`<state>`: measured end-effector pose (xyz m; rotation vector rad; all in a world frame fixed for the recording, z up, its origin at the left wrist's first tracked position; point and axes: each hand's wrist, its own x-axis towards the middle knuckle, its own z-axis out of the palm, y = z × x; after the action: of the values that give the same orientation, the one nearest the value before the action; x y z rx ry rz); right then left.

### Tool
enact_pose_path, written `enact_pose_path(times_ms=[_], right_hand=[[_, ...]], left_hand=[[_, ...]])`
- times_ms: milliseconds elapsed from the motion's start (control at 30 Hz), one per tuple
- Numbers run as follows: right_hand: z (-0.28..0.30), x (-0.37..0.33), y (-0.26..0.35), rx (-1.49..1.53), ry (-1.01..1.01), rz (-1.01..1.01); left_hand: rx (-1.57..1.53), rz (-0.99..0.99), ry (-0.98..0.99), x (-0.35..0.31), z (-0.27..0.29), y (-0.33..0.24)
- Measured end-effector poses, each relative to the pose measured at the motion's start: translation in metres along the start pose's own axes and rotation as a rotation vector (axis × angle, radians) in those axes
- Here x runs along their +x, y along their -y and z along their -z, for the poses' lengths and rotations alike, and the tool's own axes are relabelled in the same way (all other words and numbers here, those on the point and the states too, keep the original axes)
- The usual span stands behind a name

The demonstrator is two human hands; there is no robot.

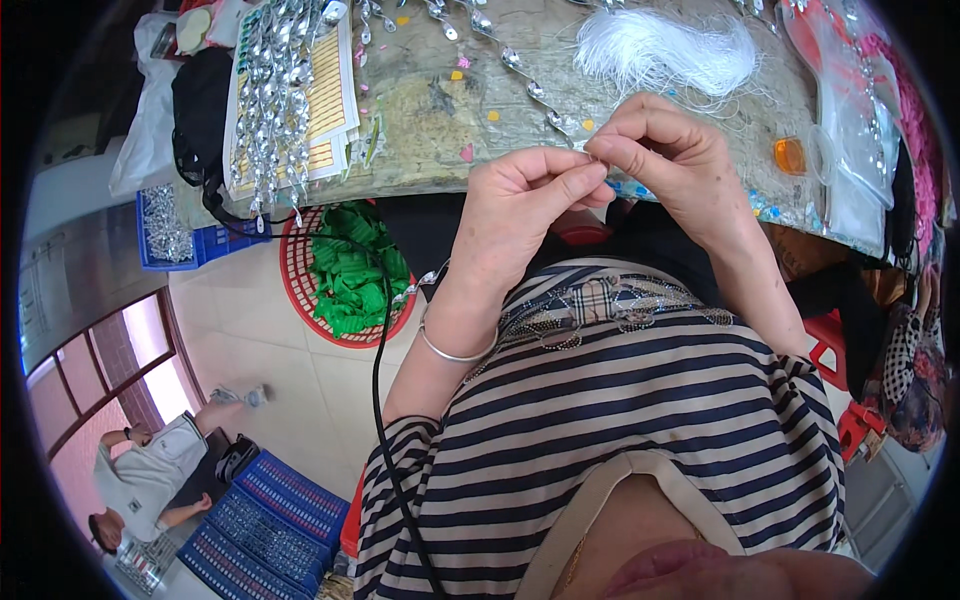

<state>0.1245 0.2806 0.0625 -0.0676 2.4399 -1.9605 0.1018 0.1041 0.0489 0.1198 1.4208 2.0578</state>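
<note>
Over the near edge of the table, my left hand and my right hand meet with thumbs and forefingers pinched together. Whatever lies between the fingertips is too small to make out. A twisted strand of silvery gems runs down the table and ends right behind the fingertips; whether it is joined to what I pinch cannot be seen. Just beyond my right hand lies a loose bundle of fine white thread. Farther left, several more silvery gem strands hang over the table's edge.
Patterned cards lie under the left strands. A red basket holding green material and a blue bin are at the lower left. A black cable crosses beside my left arm. Clear plastic bags lie at right. Another person is off left.
</note>
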Motion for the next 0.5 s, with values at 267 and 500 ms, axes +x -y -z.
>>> enact_pose_path(times_ms=[267, 500], right_hand=[[0.0050, 0.0005, 0.0082, -0.097, 0.075, 0.090], [0.0028, 0.0003, 0.0007, -0.039, -0.013, 0.054]], left_hand=[[0.028, 0.050, 0.046, 0.0000, 0.0029, -0.0013], [-0.081, 0.058, -0.050, -0.0026, -0.0025, -0.0013]])
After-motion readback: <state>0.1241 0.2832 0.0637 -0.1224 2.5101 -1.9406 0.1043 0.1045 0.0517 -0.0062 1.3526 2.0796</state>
